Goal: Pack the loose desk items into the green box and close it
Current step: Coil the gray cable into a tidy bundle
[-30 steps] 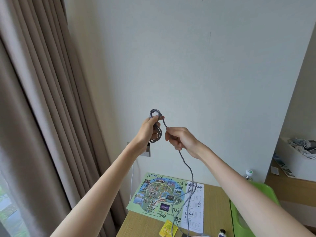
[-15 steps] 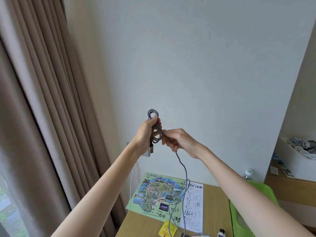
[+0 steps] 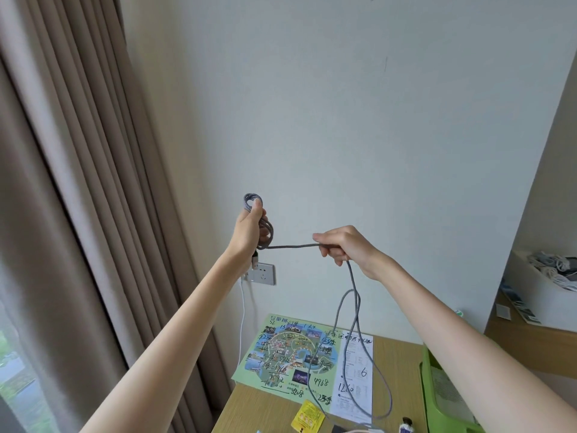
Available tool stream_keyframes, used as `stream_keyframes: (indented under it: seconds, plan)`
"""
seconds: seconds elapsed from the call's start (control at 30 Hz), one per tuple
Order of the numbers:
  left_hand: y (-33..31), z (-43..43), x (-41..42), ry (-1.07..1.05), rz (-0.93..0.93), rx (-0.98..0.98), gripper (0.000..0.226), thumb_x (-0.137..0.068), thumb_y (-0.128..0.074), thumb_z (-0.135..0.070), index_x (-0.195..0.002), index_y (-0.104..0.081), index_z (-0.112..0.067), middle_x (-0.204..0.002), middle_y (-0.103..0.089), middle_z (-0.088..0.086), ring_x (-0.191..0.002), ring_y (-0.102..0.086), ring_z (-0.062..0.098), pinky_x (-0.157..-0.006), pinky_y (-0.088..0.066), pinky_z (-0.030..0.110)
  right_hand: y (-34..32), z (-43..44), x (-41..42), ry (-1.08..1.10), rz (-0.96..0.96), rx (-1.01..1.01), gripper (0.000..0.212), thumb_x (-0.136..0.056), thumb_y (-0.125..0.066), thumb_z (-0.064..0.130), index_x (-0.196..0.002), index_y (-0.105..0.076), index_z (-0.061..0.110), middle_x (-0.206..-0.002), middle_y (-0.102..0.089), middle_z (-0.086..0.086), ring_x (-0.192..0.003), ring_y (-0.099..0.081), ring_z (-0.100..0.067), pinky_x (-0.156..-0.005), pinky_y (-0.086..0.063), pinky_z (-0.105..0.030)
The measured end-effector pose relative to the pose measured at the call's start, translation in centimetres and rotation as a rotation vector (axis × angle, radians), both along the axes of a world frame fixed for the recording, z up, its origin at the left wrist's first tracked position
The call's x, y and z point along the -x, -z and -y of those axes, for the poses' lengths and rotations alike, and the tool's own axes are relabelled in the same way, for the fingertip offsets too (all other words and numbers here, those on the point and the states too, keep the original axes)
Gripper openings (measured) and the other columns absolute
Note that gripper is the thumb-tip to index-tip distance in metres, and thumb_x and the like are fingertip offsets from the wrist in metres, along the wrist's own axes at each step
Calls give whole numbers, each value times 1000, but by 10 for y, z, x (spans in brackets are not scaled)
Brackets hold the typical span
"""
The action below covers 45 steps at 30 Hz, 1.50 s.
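From where I stand, the person has both hands raised in front of the wall, above the wall socket (image 3: 263,274). The left hand (image 3: 249,228), just over the socket, is closed around a small coil of the grey cable (image 3: 293,245), with one loop poking out above the thumb and what looks like a plug end hanging beneath the palm, close above the socket. The right hand (image 3: 343,246), up and to the right of the socket, has its fingers curled on the same cable, which runs fairly straight between the two hands. From that hand the slack drops away below and right of the socket, falling in long loops onto the desk (image 3: 396,370) and across the map (image 3: 293,357) lying there. The green box (image 3: 437,398) sits low and far right of the socket, partly behind the right forearm, so I cannot tell how its lid stands. The cable looks light, limp and braided, so I would expect it to grip well in the fingers but spring out of its coil if let go. The sensible hold is across all the turns at once, squeezing the bundle at its middle, while the other hand feeds the slack. The trailing loops could drag the yellow packet (image 3: 307,419), well below the socket, as they rise.
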<state>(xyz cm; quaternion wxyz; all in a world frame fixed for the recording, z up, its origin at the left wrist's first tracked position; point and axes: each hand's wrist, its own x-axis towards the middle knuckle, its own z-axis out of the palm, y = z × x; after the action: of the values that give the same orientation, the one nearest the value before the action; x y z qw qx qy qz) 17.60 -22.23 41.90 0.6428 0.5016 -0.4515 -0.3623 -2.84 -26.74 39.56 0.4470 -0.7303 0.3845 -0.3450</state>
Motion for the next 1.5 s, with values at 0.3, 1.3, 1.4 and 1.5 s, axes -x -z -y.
stream_keyframes:
  seconds: [0.3, 1.3, 1.4, 1.5]
  plan:
    - [19, -5, -4, 133, 456, -38, 30, -104, -36, -34, -81, -45, -17, -80, -44, 0, -66, -39, 12, -59, -34, 17, -20, 0, 9, -26, 104, 20, 29, -90, -65, 30, -67, -58, 13, -56, -21, 2, -50, -20, -14, -53, -30, -23]
    - [13, -11, 37, 201, 186, -75, 26, -99, -37, -25, -89, -58, -14, -71, -45, -4, -43, -34, 6, -41, -30, 16, 12, -3, 2, -64, 135, -32, 43, -101, -43, 44, -75, -56, 13, -57, -28, 5, -49, -26, -11, -49, -33, -21]
    - [14, -7, 44, 154, 164, -36, 32, -100, -35, -25, -110, -62, -10, -78, -45, -3, -49, -35, 7, -46, -30, 19, 8, -8, -6, -118, 122, -76, 45, -102, -42, 44, -72, -54, 13, -56, -28, 4, -48, -26, -12, -46, -30, -20]
    - [12, -7, 50, 169, 199, -9, 36, -97, -37, -28, -111, -65, -10, -78, -50, 2, -57, -42, 13, -54, -34, 23, 4, -13, -12, -153, 92, -85, 48, -101, -42, 46, -66, -54, 14, -55, -27, 1, -45, -25, -13, -44, -27, -21]
